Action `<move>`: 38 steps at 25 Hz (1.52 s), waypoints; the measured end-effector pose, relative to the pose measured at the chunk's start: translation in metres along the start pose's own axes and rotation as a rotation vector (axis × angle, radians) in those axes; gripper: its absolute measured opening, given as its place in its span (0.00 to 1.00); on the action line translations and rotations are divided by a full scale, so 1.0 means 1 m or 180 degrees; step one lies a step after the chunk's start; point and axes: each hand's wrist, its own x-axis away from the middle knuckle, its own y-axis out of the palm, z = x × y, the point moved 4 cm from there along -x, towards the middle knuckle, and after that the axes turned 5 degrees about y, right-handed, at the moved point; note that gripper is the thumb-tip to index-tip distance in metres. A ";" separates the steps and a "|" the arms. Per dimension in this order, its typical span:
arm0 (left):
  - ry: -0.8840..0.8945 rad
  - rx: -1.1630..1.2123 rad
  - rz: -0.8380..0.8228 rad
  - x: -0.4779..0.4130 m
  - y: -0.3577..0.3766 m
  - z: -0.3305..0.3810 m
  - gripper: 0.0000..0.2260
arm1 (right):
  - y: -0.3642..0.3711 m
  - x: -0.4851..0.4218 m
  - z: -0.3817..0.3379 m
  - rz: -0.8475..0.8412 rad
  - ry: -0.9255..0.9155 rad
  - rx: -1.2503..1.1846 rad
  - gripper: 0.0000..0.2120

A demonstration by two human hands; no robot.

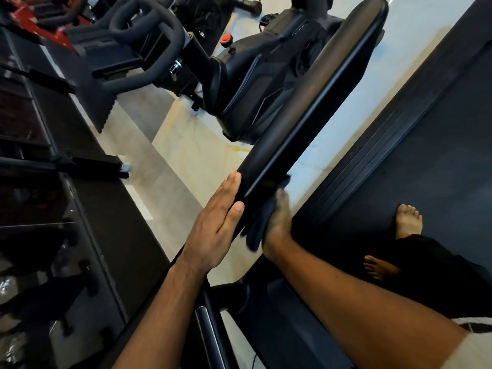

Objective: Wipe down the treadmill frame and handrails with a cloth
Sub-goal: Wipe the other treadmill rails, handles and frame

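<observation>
Nearest the camera, two bare forearms are reaching forward to a treadmill's black handrail (314, 107), which is running away from the viewer up towards the top right. The left hand (215, 230) is lying flat against the rail's outer side, with its fingers straight and together and the thumb resting on the rail's upper face; it is holding nothing. The right hand (278, 227) is on the opposite side of the rail, gripping a dark cloth (257, 225) and pressing it against the rail's near end. The cloth is bunching between palm and rail, with one corner sticking out past the fingertips. That hand is slightly blurred, so how each finger is lying cannot be told.

To the right of the rail and below it, the ribbed side rail (372, 161) of the deck is bordering the dark treadmill belt (426, 155). Two bare feet are standing on the belt, one foot (408, 221) in the light and the other foot (380, 267) in shadow.

Beyond the handrail, a black exercise bike (253, 83) is standing on the pale tiled floor (186, 145), showing a red knob (226, 38) and padded handlebars (149, 35). At the far top left, part of a red machine (40, 20) is showing.
</observation>
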 end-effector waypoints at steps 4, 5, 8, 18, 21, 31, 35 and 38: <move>-0.0141 0.0041 0.0035 0.020 0.000 -0.013 0.22 | -0.004 -0.010 -0.010 0.0107 0.0254 -0.0330 0.35; -0.0159 0.0033 0.0057 0.023 0.000 -0.015 0.22 | 0.001 -0.016 -0.013 0.0120 0.0070 -0.0382 0.37; -0.0134 0.0034 0.0121 0.029 0.000 -0.014 0.22 | -0.009 0.000 0.040 0.0037 0.0424 0.0181 0.49; -0.0384 0.0003 0.0150 0.063 -0.001 -0.037 0.22 | -0.018 -0.006 0.075 0.0370 0.0285 0.0255 0.52; -0.0543 0.0037 0.0158 0.076 -0.003 -0.047 0.21 | -0.008 -0.007 0.057 0.0480 0.0329 0.0017 0.44; -0.0707 0.0077 0.0243 0.100 -0.003 -0.062 0.22 | -0.007 0.037 0.113 0.0357 0.0265 0.0222 0.37; -0.0998 0.0175 0.0314 0.125 -0.002 -0.074 0.21 | -0.009 0.040 0.102 0.0338 0.0353 0.0382 0.38; -0.1099 0.0291 0.0505 0.146 -0.001 -0.076 0.21 | -0.010 0.076 0.096 0.0057 0.0310 0.1092 0.15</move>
